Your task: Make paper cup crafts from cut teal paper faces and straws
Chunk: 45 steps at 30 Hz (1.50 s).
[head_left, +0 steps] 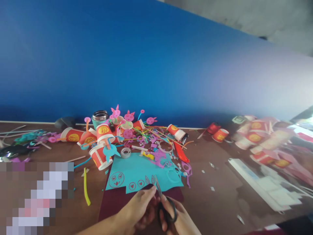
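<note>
We grip black-handled scissors (159, 192) in our right hand (182, 217), at the turquoise paper's (137, 166) near edge.
Our left hand (135, 207) curls beside the blades, its hold hidden, so we cannot tell whether it is closed on anything; paper cups (100, 156) and a tape roll (126, 152) crowd the paper's far-left corner; a yellow straw (85, 189) lies to its left; brown tabletop (207, 202) with scraps stretches from its right edge towards white packaging (259, 186).

Passage right of the blue sheet (133, 165), over scraps (212, 188) — beyond it, cups (104, 130) and straws (158, 133) block the way.
</note>
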Each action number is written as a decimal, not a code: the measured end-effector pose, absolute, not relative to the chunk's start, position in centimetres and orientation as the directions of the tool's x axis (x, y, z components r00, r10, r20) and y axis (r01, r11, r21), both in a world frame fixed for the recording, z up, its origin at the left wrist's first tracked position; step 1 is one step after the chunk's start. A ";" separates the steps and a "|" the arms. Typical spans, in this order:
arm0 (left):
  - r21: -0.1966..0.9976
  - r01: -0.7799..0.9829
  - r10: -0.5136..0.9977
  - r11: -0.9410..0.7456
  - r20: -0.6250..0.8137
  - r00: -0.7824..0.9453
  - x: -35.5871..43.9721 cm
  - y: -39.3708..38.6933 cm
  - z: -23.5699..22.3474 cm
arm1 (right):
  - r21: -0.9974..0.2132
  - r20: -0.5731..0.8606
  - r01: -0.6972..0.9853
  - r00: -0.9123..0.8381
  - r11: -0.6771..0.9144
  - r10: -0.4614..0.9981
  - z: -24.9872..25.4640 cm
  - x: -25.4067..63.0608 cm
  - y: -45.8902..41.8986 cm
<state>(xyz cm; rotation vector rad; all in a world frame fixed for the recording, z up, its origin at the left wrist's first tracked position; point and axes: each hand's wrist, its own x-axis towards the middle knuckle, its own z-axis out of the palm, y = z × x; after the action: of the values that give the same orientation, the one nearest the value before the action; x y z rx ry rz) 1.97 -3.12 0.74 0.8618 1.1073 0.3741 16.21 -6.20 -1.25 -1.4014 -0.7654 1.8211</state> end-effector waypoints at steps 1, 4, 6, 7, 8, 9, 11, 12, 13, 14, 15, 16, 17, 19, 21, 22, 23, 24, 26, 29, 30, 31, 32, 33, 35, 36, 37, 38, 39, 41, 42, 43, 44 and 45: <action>0.674 0.012 0.611 0.739 -0.677 0.409 2.5 -3.2 0.5 | -0.794 -0.561 -0.167 -0.169 -0.585 0.810 -1.2 16.3 -6.2; 0.563 -0.264 0.622 0.783 -0.709 0.332 3.9 -3.0 -0.3 | -0.782 -0.584 -0.146 -0.171 -0.606 0.794 -0.9 16.9 -5.9; 0.571 -0.337 0.660 0.749 -0.693 0.290 4.4 -2.7 -0.6 | -0.779 -0.592 -0.125 -0.177 -0.614 0.786 -0.6 17.5 -5.5; 0.578 -0.353 0.672 0.736 -0.687 0.275 4.6 -2.6 -0.8 | -0.780 -0.595 -0.108 -0.180 -0.617 0.783 -0.4 17.7 -5.4; 0.583 -0.365 0.682 0.726 -0.682 0.266 4.7 -2.5 -0.9 | -0.781 -0.597 -0.086 -0.187 -0.619 0.780 -0.1 18.0 -5.2; 0.589 -0.381 0.693 0.713 -0.673 0.258 4.8 -2.4 -1.1 | -0.782 -0.599 -0.067 -0.195 -0.620 0.776 0.2 18.2 -5.0; 0.605 -0.417 0.725 0.678 -0.643 0.246 4.8 -2.4 -1.4 | -0.782 -0.602 -0.043 -0.209 -0.622 0.771 0.9 18.6 -4.5; 0.610 -0.434 0.738 0.663 -0.629 0.245 4.8 -2.4 -1.6 | -0.781 -0.604 -0.037 -0.211 -0.624 0.769 1.2 18.8 -4.2; 0.613 -0.449 0.749 0.650 -0.617 0.243 4.8 -2.4 -1.8 | -0.779 -0.608 -0.034 -0.210 -0.627 0.766 1.6 18.9 -3.8; 0.614 -0.462 0.757 0.640 -0.607 0.242 4.8 -2.4 -2.0 | -0.774 -0.615 -0.027 -0.211 -0.633 0.760 1.8 19.0 -3.5; 0.613 -0.470 0.761 0.635 -0.602 0.243 4.8 -2.5 -2.2 | -0.768 -0.622 -0.018 -0.214 -0.640 0.753 2.0 19.1 -3.0; 0.610 -0.476 0.762 0.633 -0.599 0.245 4.7 -2.5 -2.3 | -0.764 -0.628 -0.005 -0.221 -0.645 0.746 2.1 19.2 -2.6; 0.608 -0.480 0.763 0.632 -0.598 0.247 4.7 -2.5 -2.4 | -0.761 -0.633 0.007 -0.231 -0.649 0.739 2.2 19.3 -2.2; 0.610 -0.482 0.764 0.629 -0.598 0.242 4.7 -2.5 -2.4 | -0.744 -0.652 0.023 -0.248 -0.668 0.717 2.1 19.6 -1.6; 0.615 -0.484 0.768 0.623 -0.600 0.226 4.7 -2.4 -2.2 | -0.729 -0.668 0.032 -0.248 -0.683 0.701 1.8 19.8 -1.2; 0.616 -0.485 0.768 0.620 -0.601 0.219 4.7 -2.4 -2.1 | -0.725 -0.674 0.033 -0.244 -0.688 0.697 1.7 20.0 -1.1; 0.616 -0.487 0.768 0.619 -0.604 0.213 4.7 -2.4 -2.0 | -0.723 -0.676 0.033 -0.239 -0.690 0.697 1.5 20.2 -1.0; 0.615 -0.491 0.769 0.617 -0.604 0.209 4.8 -2.4 -1.8 | -0.725 -0.674 0.032 -0.234 -0.688 0.700 1.4 20.4 -0.9; 0.611 -0.508 0.773 0.607 -0.601 0.201 4.8 -2.4 -1.7 | -0.723 -0.678 0.041 -0.234 -0.690 0.697 1.4 20.8 -0.7; 0.610 -0.537 0.791 0.583 -0.577 0.203 4.9 -2.5 -1.7 | -0.700 -0.701 0.094 -0.278 -0.708 0.657 1.8 21.8 0.4; 0.607 -0.540 0.792 0.583 -0.572 0.212 5.0 -2.5 -1.7 | -0.693 -0.707 0.117 -0.304 -0.711 0.639 2.1 22.2 1.0; 0.602 -0.543 0.792 0.585 -0.567 0.225 5.0 -2.6 -1.8 | -0.691 -0.708 0.149 -0.338 -0.708 0.620 2.4 22.6 1.7; 0.597 -0.547 0.793 0.587 -0.561 0.237 5.1 -2.5 -2.0 | -0.691 -0.710 0.192 -0.361 -0.697 0.605 2.6 23.1 2.4; 0.591 -0.554 0.794 0.587 -0.556 0.247 5.1 -2.5 -2.1 | -0.691 -0.712 0.246 -0.394 -0.680 0.581 2.9 23.4 3.2; 0.576 -0.576 0.798 0.581 -0.543 0.262 5.2 -2.4 -2.3 | -0.713 -0.689 0.324 -0.484 -0.621 0.539 3.1 24.0 4.9; 0.569 -0.585 0.799 0.578 -0.540 0.264 5.2 -2.4 -2.4 | -0.715 -0.688 0.359 -0.516 -0.600 0.510 3.1 24.2 5.7; 0.563 -0.589 0.797 0.580 -0.542 0.266 5.2 -2.3 -2.5 | -0.720 -0.682 0.382 -0.544 -0.579 0.488 3.1 24.4 6.5; 0.557 -0.589 0.791 0.586 -0.550 0.268 5.2 -2.3 -2.5 | -0.726 -0.676 0.404 -0.566 -0.556 0.472 2.9 24.5 7.2; 0.549 -0.588 0.784 0.595 -0.559 0.271 5.1 -2.2 -2.5 | -0.731 -0.672 0.424 -0.582 -0.535 0.458 2.8 24.5 7.7; 0.531 -0.595 0.772 0.603 -0.578 0.266 5.1 -2.2 -2.4 | -0.742 -0.663 0.449 -0.604 -0.498 0.443 2.4 24.5 8.6; 0.520 -0.602 0.766 0.605 -0.587 0.263 5.1 -2.1 -2.3 | -0.746 -0.659 0.452 -0.608 -0.489 0.443 2.2 24.5 8.9; 0.512 -0.608 0.761 0.607 -0.595 0.258 5.0 -2.1 -2.2 | -0.749 -0.655 0.447 -0.607 -0.489 0.450 2.1 24.4 9.1; 0.509 -0.608 0.756 0.609 -0.605 0.251 5.0 -2.1 -2.1 | -0.751 -0.653 0.434 -0.599 -0.497 0.463 1.9 24.4 9.2; 0.510 -0.603 0.751 0.613 -0.615 0.242 5.0 -2.0 -2.0 | -0.759 -0.644 0.401 -0.580 -0.513 0.500 1.8 24.4 9.3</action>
<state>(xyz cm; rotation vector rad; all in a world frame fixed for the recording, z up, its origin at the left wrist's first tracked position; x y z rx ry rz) 4.99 -2.05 -2.03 0.1811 0.9466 0.9324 24.38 9.28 1.83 -1.4069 -1.5151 2.2762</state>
